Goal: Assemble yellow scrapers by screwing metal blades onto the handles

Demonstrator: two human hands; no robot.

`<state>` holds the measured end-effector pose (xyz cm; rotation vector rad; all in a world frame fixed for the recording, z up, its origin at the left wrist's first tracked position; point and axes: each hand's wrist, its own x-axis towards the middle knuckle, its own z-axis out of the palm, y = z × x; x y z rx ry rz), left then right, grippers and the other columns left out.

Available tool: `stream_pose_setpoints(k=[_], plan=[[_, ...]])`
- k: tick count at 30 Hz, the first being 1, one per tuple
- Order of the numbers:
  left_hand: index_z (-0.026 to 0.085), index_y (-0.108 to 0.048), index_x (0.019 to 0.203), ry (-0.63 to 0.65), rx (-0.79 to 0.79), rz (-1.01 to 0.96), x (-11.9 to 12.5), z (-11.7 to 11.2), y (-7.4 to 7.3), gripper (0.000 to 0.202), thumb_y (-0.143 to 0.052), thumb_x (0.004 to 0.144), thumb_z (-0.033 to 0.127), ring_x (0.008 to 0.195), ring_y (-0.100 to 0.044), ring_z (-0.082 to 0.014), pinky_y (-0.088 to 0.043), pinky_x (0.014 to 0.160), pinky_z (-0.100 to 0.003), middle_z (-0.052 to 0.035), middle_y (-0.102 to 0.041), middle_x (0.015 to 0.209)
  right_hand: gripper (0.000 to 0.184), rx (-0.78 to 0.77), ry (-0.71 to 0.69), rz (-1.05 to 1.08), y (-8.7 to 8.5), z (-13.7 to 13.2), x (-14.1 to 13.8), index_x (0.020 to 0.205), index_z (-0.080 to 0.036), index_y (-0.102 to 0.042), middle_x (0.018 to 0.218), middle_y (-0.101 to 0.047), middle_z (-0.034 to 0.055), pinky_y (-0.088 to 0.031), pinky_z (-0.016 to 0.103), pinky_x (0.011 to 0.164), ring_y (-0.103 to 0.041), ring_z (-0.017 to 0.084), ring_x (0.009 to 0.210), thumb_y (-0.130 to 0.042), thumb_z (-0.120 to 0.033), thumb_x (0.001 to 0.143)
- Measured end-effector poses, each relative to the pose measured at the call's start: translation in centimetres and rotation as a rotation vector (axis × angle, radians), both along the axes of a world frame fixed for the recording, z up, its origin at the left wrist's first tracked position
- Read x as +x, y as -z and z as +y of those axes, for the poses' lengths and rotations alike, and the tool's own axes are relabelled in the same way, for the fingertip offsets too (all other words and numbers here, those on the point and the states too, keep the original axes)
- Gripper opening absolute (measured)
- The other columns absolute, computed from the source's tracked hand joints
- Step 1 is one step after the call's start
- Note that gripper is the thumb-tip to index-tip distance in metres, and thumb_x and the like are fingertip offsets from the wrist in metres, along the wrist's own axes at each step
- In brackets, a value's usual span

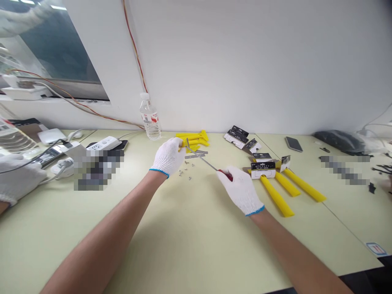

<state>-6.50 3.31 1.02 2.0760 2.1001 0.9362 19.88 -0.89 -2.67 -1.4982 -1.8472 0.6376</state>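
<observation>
My left hand (168, 157), in a white knit glove, is closed around a yellow plastic scraper (184, 144) with a thin metal blade at its end; most of it is hidden by the fingers. My right hand (240, 190), gloved too, grips the red handle of a screwdriver (207, 163). Its long shaft points left, with the tip close to the scraper; whether they touch I cannot tell. Beyond my left hand lie several yellow scraper parts (196, 136). Grey flat blades (196, 155) rest beside them, and small screws (190, 178) are scattered nearer to me.
Several yellow-handled scrapers with card covers (277, 196) lie at right, below loose black-and-white cards (236, 136). A water bottle (150, 118) stands by the wall. A power strip (104, 143) sits left, near another person's gloved hand (21, 175). A phone (293, 143) lies far right.
</observation>
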Motion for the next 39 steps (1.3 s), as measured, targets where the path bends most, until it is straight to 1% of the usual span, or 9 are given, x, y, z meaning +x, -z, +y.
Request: stream_pose_setpoints(k=[2, 5, 8, 16, 21, 25, 30, 32, 39], plan=[[0.021, -0.067, 0.101, 0.018, 0.000, -0.002, 0.1, 0.0, -0.1, 0.016, -0.053, 0.094, 0.024, 0.090, -0.067, -0.0248, -0.047, 0.076, -0.035, -0.0083, -0.074, 0.104, 0.048, -0.066, -0.026, 0.054, -0.4, -0.1, 0.2, 0.081, -0.010, -0.053, 0.078, -0.054, 0.0094, -0.029, 0.019, 0.058, -0.040, 0.008, 0.068, -0.054, -0.055, 0.098], [0.022, -0.067, 0.104, 0.035, 0.009, 0.001, 0.2, 0.0, -0.2, 0.018, -0.053, 0.095, 0.026, 0.094, -0.067, -0.0252, -0.047, 0.078, -0.036, -0.0079, -0.074, 0.108, 0.051, -0.434, -0.155, 0.222, -1.5, -0.5, 0.8, 0.090, -0.013, -0.052, 0.080, -0.056, 0.0083, -0.023, 0.020, 0.049, -0.032, 0.003, 0.054, -0.046, -0.062, 0.100], [0.020, -0.068, 0.104, 0.023, 0.004, 0.003, 0.1, 0.0, -0.4, 0.018, -0.054, 0.093, 0.025, 0.093, -0.067, -0.0268, -0.046, 0.077, -0.037, -0.0099, -0.075, 0.107, 0.043, -0.561, -0.248, 0.236, -1.8, -0.8, 1.1, 0.099, -0.019, -0.055, 0.079, -0.058, 0.0069, -0.022, 0.019, 0.047, -0.032, 0.000, 0.050, -0.056, -0.061, 0.095], [0.018, -0.070, 0.106, 0.003, -0.004, -0.017, -0.1, -0.2, -1.0, 0.021, -0.054, 0.092, 0.022, 0.086, -0.065, -0.0225, -0.044, 0.072, -0.033, -0.0097, -0.075, 0.102, 0.031, 0.029, -0.020, 0.099, 0.1, 0.2, 0.5, 0.093, -0.027, -0.065, 0.095, -0.065, 0.0110, -0.034, 0.021, 0.051, -0.062, 0.015, 0.083, -0.068, -0.057, 0.088], [0.019, -0.069, 0.104, 0.029, 0.025, -0.011, -0.3, 0.1, -0.8, 0.019, -0.054, 0.093, 0.024, 0.088, -0.066, -0.0230, -0.044, 0.073, -0.033, -0.0097, -0.075, 0.104, 0.054, -0.114, -0.085, 0.061, -0.8, -0.2, 1.0, 0.086, -0.015, -0.064, 0.076, -0.058, 0.0111, -0.035, 0.023, 0.052, -0.049, 0.010, 0.060, -0.052, -0.066, 0.097], [0.019, -0.068, 0.102, 0.032, 0.017, -0.015, -0.2, 0.0, -0.6, 0.018, -0.053, 0.092, 0.020, 0.093, -0.066, -0.0251, -0.045, 0.076, -0.035, -0.0100, -0.074, 0.106, 0.045, -0.291, -0.237, 0.124, -0.6, -0.7, 1.3, 0.087, -0.020, -0.063, 0.069, -0.053, 0.0086, -0.028, 0.022, 0.047, -0.035, 0.005, 0.049, -0.052, -0.063, 0.098], [0.019, -0.067, 0.098, 0.024, -0.006, 0.005, -0.2, -0.1, -0.7, 0.016, -0.052, 0.092, 0.020, 0.092, -0.067, -0.0260, -0.045, 0.075, -0.036, -0.0104, -0.073, 0.104, 0.030, 0.152, -0.089, 0.185, 0.0, -0.1, 0.5, 0.075, -0.023, -0.060, 0.075, -0.056, 0.0138, -0.028, 0.024, 0.048, -0.056, 0.016, 0.071, -0.074, -0.047, 0.086], [0.020, -0.067, 0.098, 0.030, -0.003, -0.002, -0.1, -0.1, -0.7, 0.016, -0.052, 0.092, 0.021, 0.092, -0.067, -0.0262, -0.046, 0.075, -0.036, -0.0103, -0.073, 0.104, 0.032, 0.175, -0.065, 0.172, -0.5, -0.1, 0.4, 0.073, -0.023, -0.060, 0.075, -0.056, 0.0142, -0.028, 0.025, 0.048, -0.057, 0.017, 0.073, -0.075, -0.048, 0.085], [0.020, -0.068, 0.098, 0.052, -0.009, -0.033, 0.0, -0.1, -0.4, 0.016, -0.054, 0.091, 0.021, 0.091, -0.069, -0.0268, -0.048, 0.076, -0.037, -0.0104, -0.074, 0.105, 0.050, -0.607, -0.356, 0.201, -2.0, -1.4, 0.9, 0.097, -0.024, -0.062, 0.073, -0.056, 0.0070, -0.022, 0.021, 0.047, -0.029, 0.002, 0.048, -0.045, -0.071, 0.099]])
